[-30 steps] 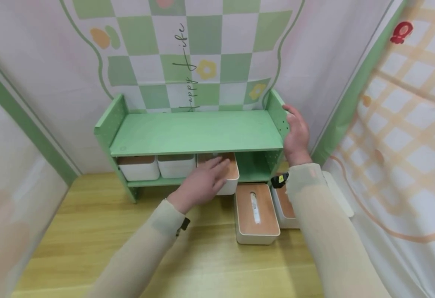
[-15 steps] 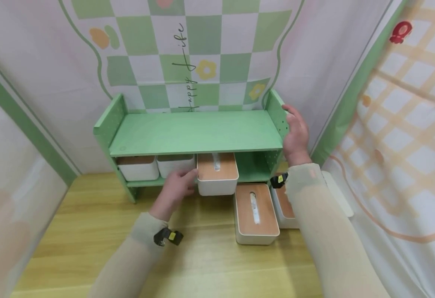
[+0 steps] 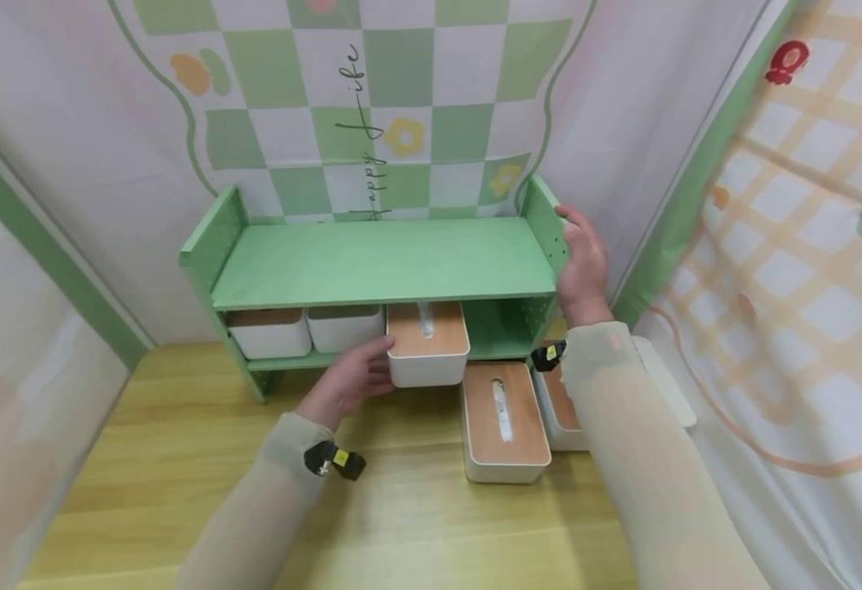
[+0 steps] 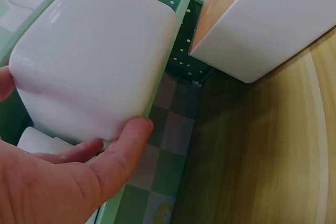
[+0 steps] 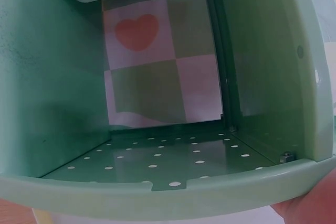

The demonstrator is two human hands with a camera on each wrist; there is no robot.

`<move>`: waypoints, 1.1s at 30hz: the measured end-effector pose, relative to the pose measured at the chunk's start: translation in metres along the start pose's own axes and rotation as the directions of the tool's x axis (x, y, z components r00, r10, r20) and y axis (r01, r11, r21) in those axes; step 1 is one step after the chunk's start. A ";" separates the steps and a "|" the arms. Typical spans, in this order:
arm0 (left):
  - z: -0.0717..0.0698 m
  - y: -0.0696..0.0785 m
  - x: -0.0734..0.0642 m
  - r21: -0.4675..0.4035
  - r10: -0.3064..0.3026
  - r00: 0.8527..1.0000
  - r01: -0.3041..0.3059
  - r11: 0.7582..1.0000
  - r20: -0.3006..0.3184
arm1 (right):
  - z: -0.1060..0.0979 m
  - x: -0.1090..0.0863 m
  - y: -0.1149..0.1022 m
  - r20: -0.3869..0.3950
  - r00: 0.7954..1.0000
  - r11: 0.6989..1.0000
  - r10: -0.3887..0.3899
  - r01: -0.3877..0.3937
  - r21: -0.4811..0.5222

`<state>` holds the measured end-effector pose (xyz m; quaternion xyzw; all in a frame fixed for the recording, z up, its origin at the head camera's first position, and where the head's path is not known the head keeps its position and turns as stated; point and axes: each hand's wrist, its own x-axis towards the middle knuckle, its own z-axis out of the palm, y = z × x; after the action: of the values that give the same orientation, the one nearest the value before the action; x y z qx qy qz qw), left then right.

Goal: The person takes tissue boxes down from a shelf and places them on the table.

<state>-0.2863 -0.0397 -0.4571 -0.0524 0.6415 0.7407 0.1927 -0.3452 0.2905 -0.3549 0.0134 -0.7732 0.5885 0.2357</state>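
Note:
A white tissue box point(image 3: 428, 370) with a wood-look slotted lid juts out from the lower level of a green shelf rack point(image 3: 387, 260). My left hand point(image 3: 351, 378) holds its left side, thumb at the upper edge and fingers lower down. The left wrist view has this box's plain white wall point(image 4: 94, 51) up close, with the hand point(image 4: 63, 187) at its edge. My right hand point(image 3: 584, 266) grips the rack's right side panel. Only a bit of that hand point(image 5: 315, 203) shows in the right wrist view, at the panel's outer side.
Two more white boxes point(image 3: 269, 338) stand on the lower level at left. Another tissue box point(image 3: 505, 471) sits on the wooden table point(image 3: 180, 475), in front of the rack. Beside it, one more box point(image 3: 560, 401) is partly behind the right sleeve. A checkered curtain point(image 3: 401, 74) hangs behind.
My left hand has come off the tissue box's top, moved left and down, and taken hold of its left side. The right hand stays on the rack's side panel.

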 end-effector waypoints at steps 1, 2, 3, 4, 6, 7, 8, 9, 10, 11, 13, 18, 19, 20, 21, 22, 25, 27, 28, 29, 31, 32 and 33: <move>-0.001 -0.001 -0.001 -0.002 0.003 1.000 -0.003 1.000 0.003 | 0.000 0.000 0.000 0.003 1.000 1.000 -0.002 0.002 0.000; -0.002 -0.002 -0.001 -0.009 0.003 1.000 -0.003 1.000 0.007 | 0.001 0.000 0.000 0.004 1.000 1.000 -0.005 0.005 0.002; -0.003 -0.003 -0.002 -0.012 0.003 1.000 -0.003 1.000 0.010 | 0.001 0.001 0.000 0.004 1.000 1.000 -0.007 0.007 0.002; -0.004 -0.003 -0.003 -0.016 0.003 1.000 -0.003 1.000 0.015 | 0.001 0.001 0.000 0.002 1.000 1.000 -0.008 0.008 0.004; -0.005 -0.004 -0.005 -0.028 -0.007 1.000 0.008 1.000 0.023 | 0.001 0.001 0.000 0.000 1.000 1.000 -0.009 0.009 0.007; -0.005 -0.004 -0.005 -0.032 -0.013 1.000 0.014 0.999 0.025 | 0.001 0.001 0.000 -0.001 1.000 1.000 -0.010 0.010 0.009; -0.005 -0.004 -0.006 -0.040 -0.023 0.999 0.024 0.999 0.025 | 0.001 0.001 0.000 -0.001 1.000 1.000 -0.010 0.010 0.010; -0.005 -0.003 -0.006 -0.044 -0.030 0.999 0.031 0.999 0.022 | 0.001 0.001 -0.001 -0.002 1.000 1.000 -0.012 0.012 0.012; -0.005 -0.002 -0.006 -0.048 -0.037 0.999 0.038 0.998 0.019 | 0.001 0.001 -0.001 -0.002 1.000 1.000 -0.014 0.014 0.014; -0.005 -0.002 -0.006 -0.054 -0.045 0.999 0.046 0.998 0.017 | 0.001 0.002 -0.001 -0.004 1.000 1.000 -0.017 0.017 0.013; -0.004 -0.001 -0.004 -0.056 -0.051 0.999 0.052 0.997 0.014 | 0.001 0.002 -0.001 -0.006 1.000 1.000 -0.021 0.021 0.012; -0.005 -0.001 0.000 -0.045 -0.058 0.998 0.059 0.997 0.021 | 0.001 0.002 0.000 -0.011 1.000 1.000 -0.019 0.019 0.016; -0.006 -0.001 0.000 -0.046 -0.063 0.998 0.064 0.997 0.023 | 0.001 0.002 0.000 -0.011 1.000 1.000 -0.018 0.018 0.021; -0.006 -0.001 -0.001 -0.046 -0.066 0.997 0.067 0.997 0.026 | 0.002 0.002 0.000 -0.011 1.000 1.000 -0.019 0.019 0.023; -0.007 -0.001 -0.001 -0.048 -0.068 0.997 0.070 0.996 0.031 | 0.002 0.002 0.001 -0.011 1.000 1.000 -0.020 0.020 0.024; -0.008 -0.001 -0.002 -0.053 -0.071 0.997 0.073 0.996 0.033 | 0.002 0.002 0.001 -0.010 1.000 0.999 -0.022 0.022 0.024; -0.010 -0.001 -0.002 -0.060 -0.089 0.995 0.092 0.994 0.044 | 0.003 0.002 0.002 -0.011 0.999 0.999 -0.033 0.033 0.015; -0.012 -0.001 0.000 -0.058 -0.096 0.994 0.100 0.993 0.053 | 0.003 0.002 0.001 -0.010 0.999 0.999 -0.036 0.036 0.009; -0.013 -0.001 0.001 -0.058 -0.101 0.993 0.105 0.993 0.057 | 0.003 0.002 0.001 -0.010 0.999 0.999 -0.036 0.037 0.009; -0.014 -0.001 0.002 -0.054 -0.103 0.993 0.106 0.993 0.064 | 0.003 0.002 0.001 -0.010 0.999 0.999 -0.037 0.037 0.010; -0.015 -0.001 0.004 -0.055 -0.105 0.991 0.110 0.992 0.081 | 0.002 0.002 0.001 -0.010 0.999 0.999 -0.034 0.034 0.011; -0.016 -0.001 0.005 -0.055 -0.107 0.990 0.112 0.992 0.088 | 0.002 0.002 0.001 -0.010 0.999 0.999 -0.030 0.030 0.010; -0.016 -0.001 0.005 -0.056 -0.112 0.989 0.117 0.992 0.093 | 0.001 0.001 0.002 -0.011 1.000 1.000 -0.028 0.028 0.010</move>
<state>-0.2937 -0.0542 -0.4627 -0.0617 0.6050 0.7494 0.2619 -0.3472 0.2900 -0.3561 0.0222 -0.7687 0.5891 0.2482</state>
